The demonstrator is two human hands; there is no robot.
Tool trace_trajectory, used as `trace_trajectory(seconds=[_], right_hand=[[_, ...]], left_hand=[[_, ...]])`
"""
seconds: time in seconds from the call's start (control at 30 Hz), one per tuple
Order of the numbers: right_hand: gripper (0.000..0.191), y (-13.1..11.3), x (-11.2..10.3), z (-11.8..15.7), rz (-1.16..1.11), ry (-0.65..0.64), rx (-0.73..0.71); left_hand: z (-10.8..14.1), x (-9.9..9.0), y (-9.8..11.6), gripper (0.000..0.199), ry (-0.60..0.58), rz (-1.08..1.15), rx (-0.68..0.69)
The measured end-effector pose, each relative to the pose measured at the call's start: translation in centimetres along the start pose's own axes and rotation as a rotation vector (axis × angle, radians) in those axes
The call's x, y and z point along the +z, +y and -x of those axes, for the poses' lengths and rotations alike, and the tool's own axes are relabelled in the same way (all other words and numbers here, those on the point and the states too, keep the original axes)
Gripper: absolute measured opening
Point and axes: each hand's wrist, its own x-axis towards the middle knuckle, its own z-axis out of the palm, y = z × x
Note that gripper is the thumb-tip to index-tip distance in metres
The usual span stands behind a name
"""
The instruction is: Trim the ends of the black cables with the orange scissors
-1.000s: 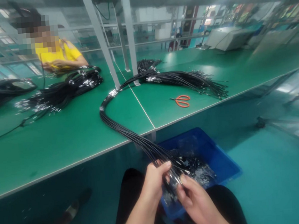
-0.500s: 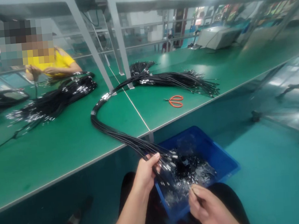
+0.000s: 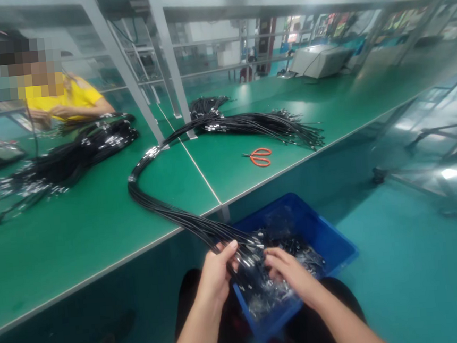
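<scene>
A long bundle of black cables (image 3: 176, 212) curves over the table's front edge. My left hand (image 3: 218, 268) is wrapped round it close to its silver-tipped ends (image 3: 251, 252). My right hand (image 3: 284, 268) is just right of those tips, fingers curled; whether it pinches anything is too blurred to tell. Below both hands a blue bin (image 3: 341, 247) holds small black and clear pieces (image 3: 308, 258).
Orange-handled scissors (image 3: 261, 157) lie on the green table (image 3: 99, 252). More cable bundles lie behind (image 3: 256, 122) and at left (image 3: 79, 155). Metal posts (image 3: 168, 59) rise from the table. A person in yellow (image 3: 82, 99) works across it.
My right hand has moved up and left, from above the bin's near side to the cable tips. The view has shifted slightly, and my left hand still grips the bundle.
</scene>
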Motion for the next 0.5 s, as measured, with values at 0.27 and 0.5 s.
trace_trajectory(seconds=[0.27,0.5], right_hand=[[0.020,-0.7,2.0,1.4,0.082,0.018,-0.037],[0.021,0.7,6.2,1.8,-0.094,0.041,-0.063]], left_hand=[[-0.1,0.3,-0.5,0.034,0.018,-0.041,0.035],[-0.5,0.2,-1.5,0.024,0.039,-0.123,0.071]])
